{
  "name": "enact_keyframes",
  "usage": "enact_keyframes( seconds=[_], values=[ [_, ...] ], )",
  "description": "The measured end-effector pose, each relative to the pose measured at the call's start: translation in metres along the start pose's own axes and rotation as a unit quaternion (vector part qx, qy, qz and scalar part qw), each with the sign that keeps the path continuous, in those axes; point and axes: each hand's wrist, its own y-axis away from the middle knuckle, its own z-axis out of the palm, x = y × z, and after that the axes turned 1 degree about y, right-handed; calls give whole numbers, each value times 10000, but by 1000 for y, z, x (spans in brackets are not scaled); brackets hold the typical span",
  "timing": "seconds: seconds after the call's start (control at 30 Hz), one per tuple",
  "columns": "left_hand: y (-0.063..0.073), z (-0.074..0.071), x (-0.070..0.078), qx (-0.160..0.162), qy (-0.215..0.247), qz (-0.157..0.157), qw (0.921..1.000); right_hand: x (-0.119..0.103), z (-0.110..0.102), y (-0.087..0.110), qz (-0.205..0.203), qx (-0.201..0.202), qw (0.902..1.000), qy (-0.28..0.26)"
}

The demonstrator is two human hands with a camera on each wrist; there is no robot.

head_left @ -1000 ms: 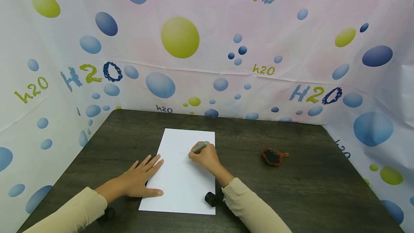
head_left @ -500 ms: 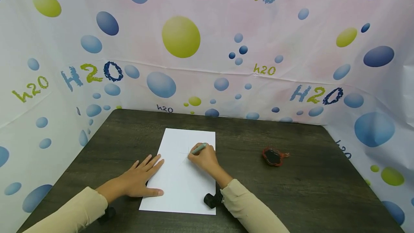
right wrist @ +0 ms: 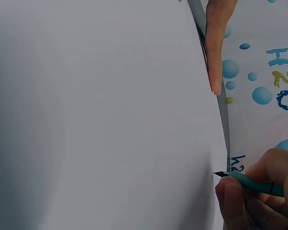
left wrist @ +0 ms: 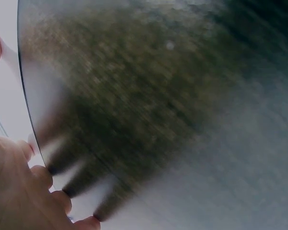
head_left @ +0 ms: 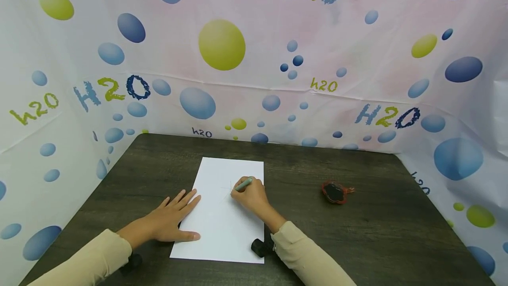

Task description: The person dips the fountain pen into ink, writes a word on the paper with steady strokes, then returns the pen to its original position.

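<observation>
A white sheet of paper [head_left: 218,233] lies upright on the dark table. My right hand [head_left: 254,197] pinches a green pen [head_left: 244,183] between thumb and fingers over the right half of the sheet. Its dark pointed nib [right wrist: 220,174] meets the paper in the right wrist view. Thin faint lines [head_left: 226,187], crossing and slanting, show just left of the pen. My left hand [head_left: 172,220] lies flat with spread fingers on the sheet's left edge. In the left wrist view, the left fingers [left wrist: 41,177] rest at the table surface, partly cut off by the frame.
A small dark thing with a wavy red-orange rim [head_left: 334,192] lies on the table [head_left: 377,228] to the right. A black wrist camera [head_left: 259,247] overlaps the sheet's lower right corner. Behind the table hangs a sheet printed with bubbles [head_left: 222,45].
The right hand and pen have shifted slightly downward on the paper, the pen leaning a little lower. The left hand stays in place on the sheet.
</observation>
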Motion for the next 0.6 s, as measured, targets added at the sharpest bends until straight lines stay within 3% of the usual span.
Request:
enact_keyframes(
  seconds=[0.17, 0.6],
  values=[
    [1, -2, 2, 1, -2, -13, 10000, -1, -3, 3, -132, 66, 9997, 214],
    [2, -3, 3, -3, 9, 7, 10000, -1, -10, 15, -190, -46, 9997, 128]
  ],
)
